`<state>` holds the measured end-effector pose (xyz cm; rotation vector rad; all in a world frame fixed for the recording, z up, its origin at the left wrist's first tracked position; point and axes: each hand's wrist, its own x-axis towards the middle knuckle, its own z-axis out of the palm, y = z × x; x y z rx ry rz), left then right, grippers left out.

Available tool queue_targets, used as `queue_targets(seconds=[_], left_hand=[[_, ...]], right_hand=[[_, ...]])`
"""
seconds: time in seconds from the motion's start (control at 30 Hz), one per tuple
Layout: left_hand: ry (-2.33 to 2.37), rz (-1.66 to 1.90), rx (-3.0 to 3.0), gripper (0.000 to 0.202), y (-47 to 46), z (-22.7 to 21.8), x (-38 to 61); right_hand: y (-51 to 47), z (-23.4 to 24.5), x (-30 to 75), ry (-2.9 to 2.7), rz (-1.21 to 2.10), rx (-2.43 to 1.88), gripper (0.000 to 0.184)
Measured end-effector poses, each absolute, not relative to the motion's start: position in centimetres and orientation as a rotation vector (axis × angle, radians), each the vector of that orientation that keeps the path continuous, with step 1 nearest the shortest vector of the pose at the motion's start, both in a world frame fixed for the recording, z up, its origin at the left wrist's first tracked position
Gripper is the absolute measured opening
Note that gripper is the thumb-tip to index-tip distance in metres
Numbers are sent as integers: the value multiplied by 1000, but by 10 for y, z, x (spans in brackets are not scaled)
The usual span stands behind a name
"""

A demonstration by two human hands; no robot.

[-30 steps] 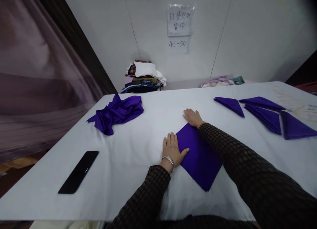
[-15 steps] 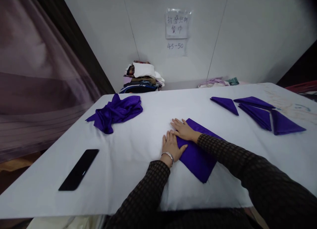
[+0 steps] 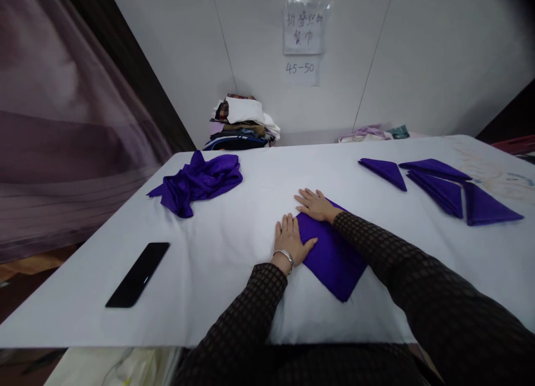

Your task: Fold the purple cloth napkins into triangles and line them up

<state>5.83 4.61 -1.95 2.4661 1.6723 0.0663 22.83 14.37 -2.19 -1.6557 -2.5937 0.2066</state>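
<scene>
Head view: our left hand [image 3: 289, 244] and right hand [image 3: 317, 207], fingers [image 3: 290, 225] unclenched, rest on oblong purple fabric [image 3: 332, 258] slanting lengthwise far-left to near-right.

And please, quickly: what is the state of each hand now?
Left hand: open, palm down at the edge of the purple cloth, gripping nothing.
Right hand: open, palm down by the cloth's far end, gripping nothing.

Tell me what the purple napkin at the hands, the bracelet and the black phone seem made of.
Purple napkin: fabric, smooth and mostly matte, with crisp flat edges; the fibre can't be told.
Bracelet: probably metal, from its silvery shine.
Black phone: likely a glass front, dark and glossy with a small bright streak.
</scene>
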Motion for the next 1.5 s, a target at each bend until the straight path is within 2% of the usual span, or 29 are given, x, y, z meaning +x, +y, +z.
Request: queue_targets(seconds=[0.4,0.67,1.0,1.23,1.5], left_hand=[[1674,66,2473,98,46,-21,59],[1672,26,2487,93,46,-18,58],[1657,3,2482,89,50,-13,56],[1639,70,2499,62,45,-7,59],[1660,63,2505,73,46,-11,70]], right_hand=[[155,-17,247,-2435,161,-1868,62],[80,-16,232,-2643,227,-1398,64],[68,-13,228,-2667,294,-1387,64],[70,-19,229,-2668,262,-1352,63],[71,-22,231,-2664,263,-1338,63]])
